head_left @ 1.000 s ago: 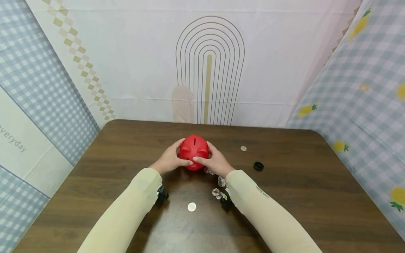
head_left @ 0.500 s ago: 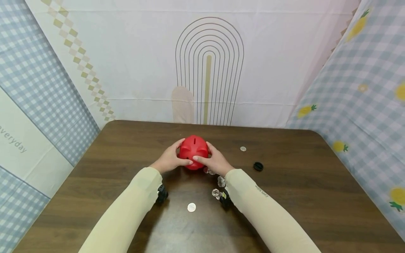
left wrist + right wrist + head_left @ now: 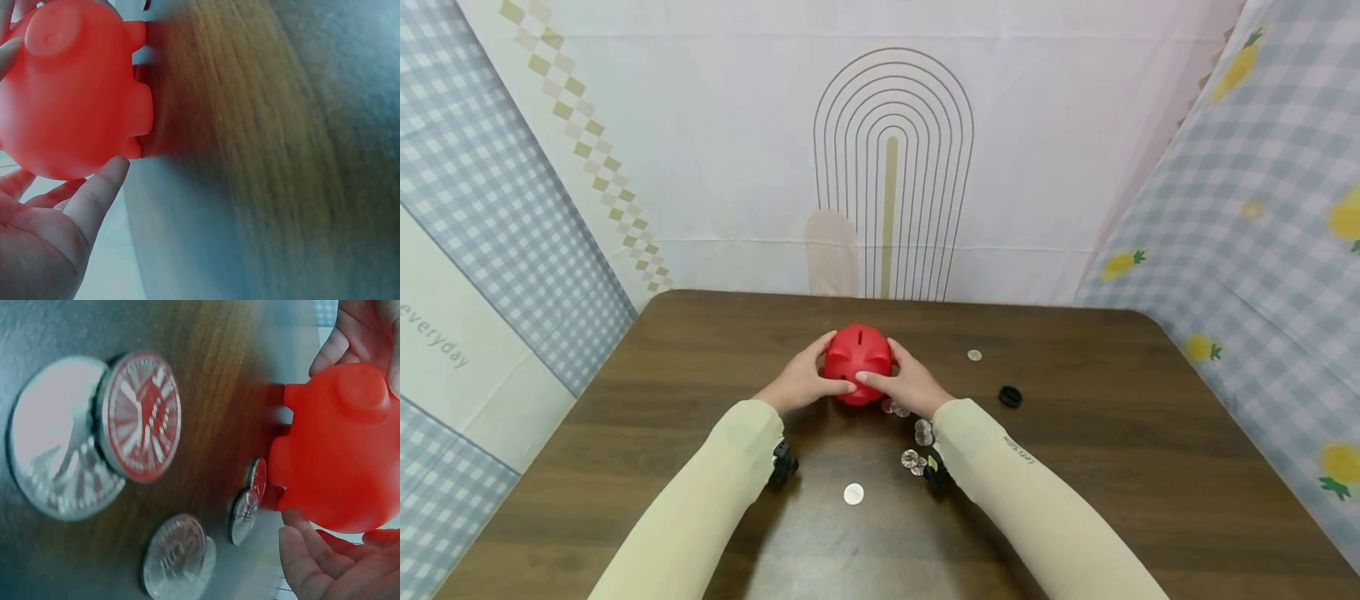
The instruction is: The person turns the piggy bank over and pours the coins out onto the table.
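Observation:
A red piggy bank (image 3: 858, 354) stands on the brown wooden table, its coin slot on top and its snout towards me. My left hand (image 3: 799, 382) holds its left side, thumb across the front near the snout. On the opposite side, my right hand (image 3: 914, 385) grips it in the same way, and the two thumb tips nearly meet. In the left wrist view the bank's stubby feet (image 3: 142, 109) face the tabletop, with fingers curved around the body. Several coins (image 3: 140, 415) lie beside the right hand, some overlapping, close to the bank in the right wrist view.
A round black plug (image 3: 1011, 396) lies to the right of the bank. One coin (image 3: 974, 355) rests farther back, and another silver coin (image 3: 853, 494) lies nearer me, between the forearms. A white patterned cloth (image 3: 737, 150) hangs behind the table's far edge.
Both hands keep their hold on the piggy bank, which stays in place. Only the head view shifts slightly.

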{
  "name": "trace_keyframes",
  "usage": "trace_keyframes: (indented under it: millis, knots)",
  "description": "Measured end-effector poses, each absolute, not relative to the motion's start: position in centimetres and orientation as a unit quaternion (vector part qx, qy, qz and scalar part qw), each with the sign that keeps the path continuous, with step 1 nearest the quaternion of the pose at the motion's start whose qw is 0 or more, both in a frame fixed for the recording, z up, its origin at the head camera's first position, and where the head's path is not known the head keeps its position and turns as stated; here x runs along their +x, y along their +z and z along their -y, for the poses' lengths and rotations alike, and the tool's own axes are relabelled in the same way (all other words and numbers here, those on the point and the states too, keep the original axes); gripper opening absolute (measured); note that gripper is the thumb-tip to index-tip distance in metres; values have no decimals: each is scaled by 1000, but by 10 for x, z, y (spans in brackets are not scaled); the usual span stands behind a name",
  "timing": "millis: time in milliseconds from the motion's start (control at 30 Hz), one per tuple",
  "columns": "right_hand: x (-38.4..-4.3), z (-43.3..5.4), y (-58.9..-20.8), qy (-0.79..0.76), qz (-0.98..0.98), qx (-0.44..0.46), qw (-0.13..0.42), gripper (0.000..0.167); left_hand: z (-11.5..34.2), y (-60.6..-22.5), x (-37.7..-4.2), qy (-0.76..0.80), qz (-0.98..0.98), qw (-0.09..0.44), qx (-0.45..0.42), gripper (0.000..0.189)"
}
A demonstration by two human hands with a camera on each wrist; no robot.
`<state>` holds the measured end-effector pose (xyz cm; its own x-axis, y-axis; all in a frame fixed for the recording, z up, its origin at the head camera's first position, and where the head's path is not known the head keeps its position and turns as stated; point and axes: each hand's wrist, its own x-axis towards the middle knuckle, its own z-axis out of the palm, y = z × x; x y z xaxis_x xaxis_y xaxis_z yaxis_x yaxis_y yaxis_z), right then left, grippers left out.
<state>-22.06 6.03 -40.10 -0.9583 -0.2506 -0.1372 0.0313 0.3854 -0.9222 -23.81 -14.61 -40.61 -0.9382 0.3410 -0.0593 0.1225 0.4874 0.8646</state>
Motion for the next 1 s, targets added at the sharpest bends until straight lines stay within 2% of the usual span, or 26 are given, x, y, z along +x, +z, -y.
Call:
trace_keyframes:
  millis: [233, 600, 1000]
  knots:
    - [-220, -69, -394, -471, -873, -71, 110, 84, 152, -406, -234, 495, -851, 118, 125, 99]
    - [-216, -89, -388, -424, -897, -97, 79, 75, 166, -407, -229, 488, -859, 99, 122, 94]
    - [-200, -118, -382, -408, -903, -129, 29, 72, 175, -405, -213, 462, -875, 33, 144, 78]
